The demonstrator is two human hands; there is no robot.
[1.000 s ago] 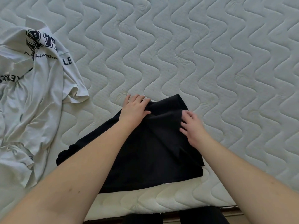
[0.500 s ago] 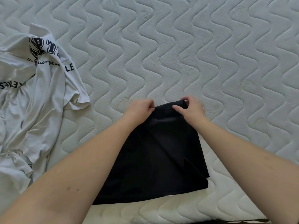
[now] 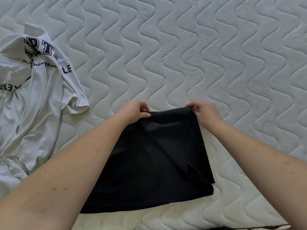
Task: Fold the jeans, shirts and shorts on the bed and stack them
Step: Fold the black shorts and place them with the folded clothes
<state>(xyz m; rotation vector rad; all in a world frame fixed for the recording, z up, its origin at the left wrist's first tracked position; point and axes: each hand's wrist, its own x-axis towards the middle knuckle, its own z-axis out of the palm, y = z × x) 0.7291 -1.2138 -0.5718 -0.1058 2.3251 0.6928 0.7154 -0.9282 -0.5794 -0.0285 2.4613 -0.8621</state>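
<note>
A black garment (image 3: 154,163) lies partly folded on the quilted mattress (image 3: 182,55), near its front edge. My left hand (image 3: 135,112) pinches the far left corner of the black cloth. My right hand (image 3: 203,112) pinches the far right corner. The far edge is stretched between both hands and slightly raised. A diagonal crease runs across the cloth toward its near right corner. What kind of garment it is cannot be told.
A crumpled white T-shirt (image 3: 33,100) with dark lettering lies at the left, apart from the black cloth. More pale cloth (image 3: 10,170) bunches at the lower left edge. The mattress's front edge (image 3: 182,219) runs along the bottom.
Both hands went from lying flat on the black cloth to pinching its far corners. They have since spread apart, stretching the far edge wider.
</note>
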